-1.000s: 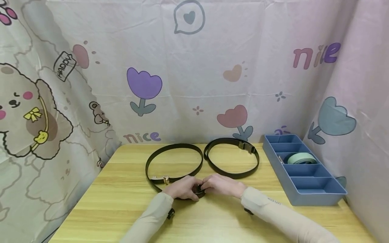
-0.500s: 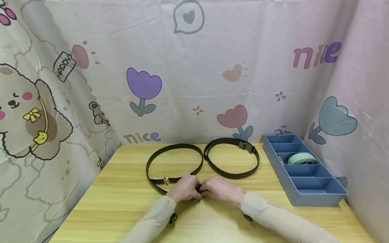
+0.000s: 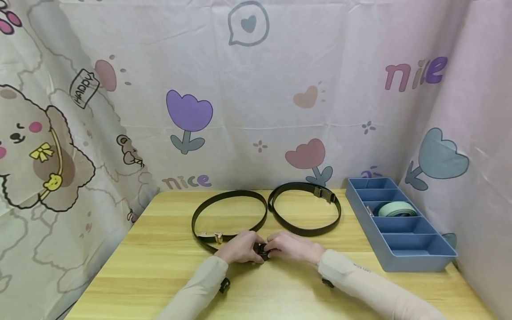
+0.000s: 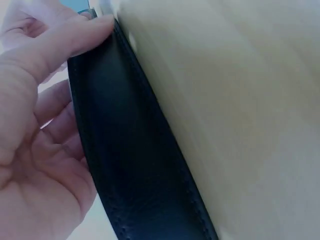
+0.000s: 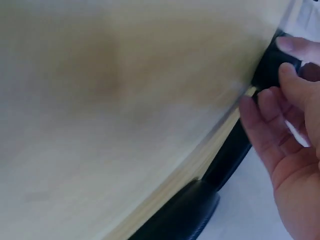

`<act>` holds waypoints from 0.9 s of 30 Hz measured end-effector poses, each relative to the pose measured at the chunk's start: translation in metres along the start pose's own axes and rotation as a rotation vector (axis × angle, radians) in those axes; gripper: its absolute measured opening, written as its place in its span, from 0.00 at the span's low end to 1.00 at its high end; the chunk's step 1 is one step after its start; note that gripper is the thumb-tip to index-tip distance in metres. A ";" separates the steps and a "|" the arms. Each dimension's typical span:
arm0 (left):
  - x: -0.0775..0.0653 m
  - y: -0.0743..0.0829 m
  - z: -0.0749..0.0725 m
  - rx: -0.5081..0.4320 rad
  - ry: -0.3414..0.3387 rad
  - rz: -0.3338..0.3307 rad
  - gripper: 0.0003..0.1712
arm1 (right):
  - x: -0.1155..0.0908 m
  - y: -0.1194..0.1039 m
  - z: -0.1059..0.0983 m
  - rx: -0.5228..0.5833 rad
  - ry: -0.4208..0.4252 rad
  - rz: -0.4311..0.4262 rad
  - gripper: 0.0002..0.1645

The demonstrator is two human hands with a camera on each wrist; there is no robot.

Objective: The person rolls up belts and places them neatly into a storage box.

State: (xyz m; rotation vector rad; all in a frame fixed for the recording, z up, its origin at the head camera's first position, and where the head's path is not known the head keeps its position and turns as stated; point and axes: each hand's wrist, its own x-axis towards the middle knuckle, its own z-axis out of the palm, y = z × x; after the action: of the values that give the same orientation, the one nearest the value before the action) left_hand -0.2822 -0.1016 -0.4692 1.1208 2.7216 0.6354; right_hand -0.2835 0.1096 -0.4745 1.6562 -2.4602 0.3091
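Both hands meet at the middle of the table over a tightly curled part of a black leather belt. The belt makes a wide loop at the left, with a gold-toned buckle, and a strip of it runs under my left hand. In the left wrist view, thumb and fingers grip the stitched black strap near its top. My right hand pinches the curled part from the other side; the right wrist view has its fingertips on the black leather. Fingers partly hide the curl.
A second black belt with a dark metal buckle lies looped behind the right hand. At the right stands a blue divided box, holding a rolled mint-green belt in one compartment. A printed curtain hangs behind the wooden table.
The hands stay at the same spot with small shifts of the fingers around the curled part of the belt. The other belt and the box have not moved.
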 end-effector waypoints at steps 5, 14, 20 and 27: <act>0.001 0.005 0.006 0.000 0.082 -0.071 0.10 | 0.002 -0.011 0.002 -0.040 -0.006 0.114 0.05; -0.002 0.008 0.008 -0.023 0.095 -0.095 0.11 | 0.005 -0.021 0.005 -0.029 -0.002 0.168 0.04; -0.004 -0.003 0.004 -0.060 -0.052 -0.009 0.20 | 0.003 -0.004 0.003 -0.037 -0.015 -0.005 0.07; 0.000 -0.001 0.004 0.065 0.046 -0.039 0.17 | 0.002 -0.002 0.001 -0.079 -0.027 -0.011 0.05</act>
State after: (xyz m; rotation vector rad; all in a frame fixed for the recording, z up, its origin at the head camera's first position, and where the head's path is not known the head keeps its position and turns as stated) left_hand -0.2815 -0.1005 -0.4732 1.0771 2.8143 0.5786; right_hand -0.2822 0.1063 -0.4751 1.6524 -2.4484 0.1872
